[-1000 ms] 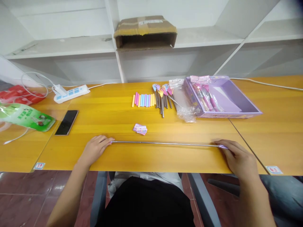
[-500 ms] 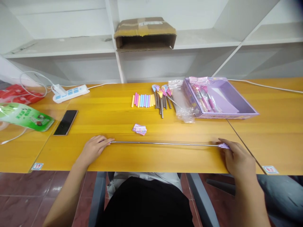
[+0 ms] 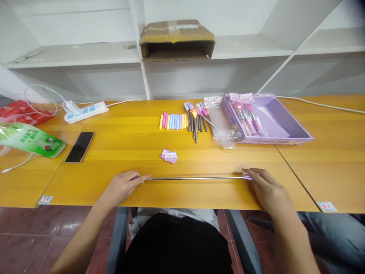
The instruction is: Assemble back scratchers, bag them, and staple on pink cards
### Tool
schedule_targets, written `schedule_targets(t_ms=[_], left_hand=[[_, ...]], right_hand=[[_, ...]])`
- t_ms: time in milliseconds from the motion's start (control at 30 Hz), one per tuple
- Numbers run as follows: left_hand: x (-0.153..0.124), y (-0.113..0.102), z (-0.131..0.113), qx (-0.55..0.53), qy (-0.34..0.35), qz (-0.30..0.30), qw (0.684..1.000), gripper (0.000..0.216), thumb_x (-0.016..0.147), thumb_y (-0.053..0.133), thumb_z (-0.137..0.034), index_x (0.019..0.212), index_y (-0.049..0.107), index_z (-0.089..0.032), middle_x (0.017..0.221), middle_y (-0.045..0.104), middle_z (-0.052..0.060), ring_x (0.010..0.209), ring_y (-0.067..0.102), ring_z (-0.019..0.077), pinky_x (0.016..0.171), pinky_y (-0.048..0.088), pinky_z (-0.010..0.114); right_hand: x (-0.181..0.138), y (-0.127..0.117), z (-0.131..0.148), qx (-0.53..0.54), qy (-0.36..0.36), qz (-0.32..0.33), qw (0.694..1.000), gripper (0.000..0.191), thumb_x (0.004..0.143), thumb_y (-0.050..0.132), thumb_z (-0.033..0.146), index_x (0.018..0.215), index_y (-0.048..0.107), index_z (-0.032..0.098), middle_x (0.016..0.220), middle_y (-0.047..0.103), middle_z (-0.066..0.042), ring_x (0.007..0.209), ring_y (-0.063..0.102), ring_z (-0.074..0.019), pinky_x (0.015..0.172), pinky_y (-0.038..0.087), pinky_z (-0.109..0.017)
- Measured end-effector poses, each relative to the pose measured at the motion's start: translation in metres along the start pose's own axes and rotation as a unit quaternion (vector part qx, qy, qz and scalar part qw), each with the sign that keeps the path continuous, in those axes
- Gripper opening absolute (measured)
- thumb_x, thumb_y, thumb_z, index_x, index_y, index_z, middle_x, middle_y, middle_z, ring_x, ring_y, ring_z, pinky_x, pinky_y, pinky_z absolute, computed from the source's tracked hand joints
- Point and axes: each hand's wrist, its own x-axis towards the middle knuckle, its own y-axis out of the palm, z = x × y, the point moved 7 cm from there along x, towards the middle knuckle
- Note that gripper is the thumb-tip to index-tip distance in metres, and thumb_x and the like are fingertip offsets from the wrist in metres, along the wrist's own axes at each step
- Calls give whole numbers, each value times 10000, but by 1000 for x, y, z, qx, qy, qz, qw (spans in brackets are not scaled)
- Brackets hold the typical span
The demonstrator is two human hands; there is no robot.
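Observation:
A thin telescopic metal rod (image 3: pixel 196 178) lies across the yellow table (image 3: pixel 137 140) near its front edge. My left hand (image 3: pixel 122 186) grips the rod's left end, fingers closed round it. My right hand (image 3: pixel 266 188) holds the right end, where a small purple tip shows by the fingers. Just beyond the rod lies a small pink and purple card packet (image 3: pixel 169 155). Farther back are a row of pastel handle sleeves (image 3: pixel 173 121) and a bunch of short metal rods with coloured claw heads (image 3: pixel 196 118).
A purple box (image 3: pixel 288 129) holds more wrapped pieces, with clear plastic wrap (image 3: pixel 221 127) beside it. At the left lie a black phone (image 3: pixel 80 147), a white power strip (image 3: pixel 85 112) and a green bag (image 3: pixel 31 139). A cardboard box (image 3: pixel 176 40) sits on the white shelf behind.
Both hands have moved toward each other and the rod between them has become shorter.

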Motion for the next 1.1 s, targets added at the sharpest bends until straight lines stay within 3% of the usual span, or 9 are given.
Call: schedule_targets(t_ms=[133, 267, 333, 433, 633, 867, 1100], left_hand=[[15, 14, -27, -11, 7, 8, 1000, 421, 1116, 490, -152, 1494, 639, -262, 976, 724, 26, 825, 693, 147, 743, 558, 259], [29, 24, -52, -13, 8, 0, 1000, 443, 1098, 486, -120, 1493, 631, -258, 985, 727, 30, 798, 684, 153, 705, 548, 264], [33, 27, -58, -4, 3, -2, 1000, 434, 1088, 492, -115, 1472, 646, -248, 970, 724, 34, 776, 672, 159, 679, 537, 267], [34, 28, -60, -6, -4, -6, 1000, 429, 1087, 505, -126, 1471, 648, -253, 962, 721, 32, 764, 664, 159, 664, 523, 265], [30, 31, -59, -19, -2, 7, 1000, 454, 1088, 500, -128, 1495, 638, -273, 971, 713, 33, 772, 656, 156, 675, 511, 254], [44, 48, -83, -29, 10, 39, 999, 439, 1067, 535, -134, 1474, 648, -253, 955, 704, 48, 766, 649, 170, 667, 494, 261], [51, 66, -89, -37, -23, 11, 999, 380, 1102, 504, -197, 1440, 674, -239, 925, 685, 59, 771, 656, 169, 691, 519, 266]], right_hand=[[19, 9, 63, 41, -77, 23, 996, 426, 1057, 488, 120, 1442, 643, 217, 1290, 756, -102, 1112, 774, -217, 934, 626, -331], [32, 17, 127, 38, -143, 40, 988, 455, 1017, 449, 23, 1401, 637, 178, 1265, 764, -118, 1033, 766, -223, 893, 620, -354], [36, 17, 146, 20, -150, 31, 988, 440, 1006, 447, 5, 1366, 643, 166, 1234, 772, -122, 965, 755, -227, 844, 610, -359], [39, 13, 157, 4, -147, 17, 989, 426, 998, 441, -14, 1327, 645, 162, 1202, 777, -120, 901, 736, -224, 782, 591, -350], [37, 18, 174, 9, -186, 52, 981, 399, 1013, 461, 2, 1342, 642, 137, 1195, 771, -135, 878, 734, -236, 763, 597, -370], [31, 34, 219, 43, -212, 46, 975, 320, 1061, 493, 74, 1324, 663, 137, 1102, 778, -129, 835, 733, -222, 753, 606, -352], [34, 40, 200, 94, -151, 48, 983, 317, 1077, 510, 112, 1351, 650, 185, 1165, 768, -111, 890, 749, -215, 803, 618, -356]])
